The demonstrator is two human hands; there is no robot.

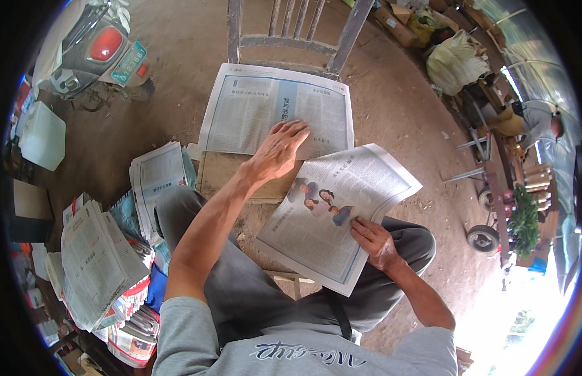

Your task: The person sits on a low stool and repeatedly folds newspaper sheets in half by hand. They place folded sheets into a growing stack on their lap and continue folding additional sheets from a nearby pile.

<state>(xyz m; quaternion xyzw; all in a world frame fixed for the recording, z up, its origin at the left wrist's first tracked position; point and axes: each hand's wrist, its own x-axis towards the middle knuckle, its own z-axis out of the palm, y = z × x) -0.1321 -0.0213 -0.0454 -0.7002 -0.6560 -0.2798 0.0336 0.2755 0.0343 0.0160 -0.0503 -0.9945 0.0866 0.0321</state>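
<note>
A printed newspaper sheet [244,113] lies spread on the seat [229,181] of a wooden chair. My left hand [284,145] rests palm down on its lower middle, over part of the print. My right hand [373,239] grips the right edge of a second newspaper sheet [314,244], thumb hidden beneath. That sheet slants above my lap, its far right corner curled up, and shows a picture of several people. Its upper left edge lies close to the chair seat and my left wrist; whether they touch, I cannot tell.
Folded newspapers [157,174] lie by my left knee, beside a newspaper pile [93,263] and tied bundles [133,343]. A scooter [93,56] and a white plastic jug [42,136] stand left. Ahead rises the chair's slatted back [286,42]. To the right are a wheeled cart [495,197] and a bending person [530,122].
</note>
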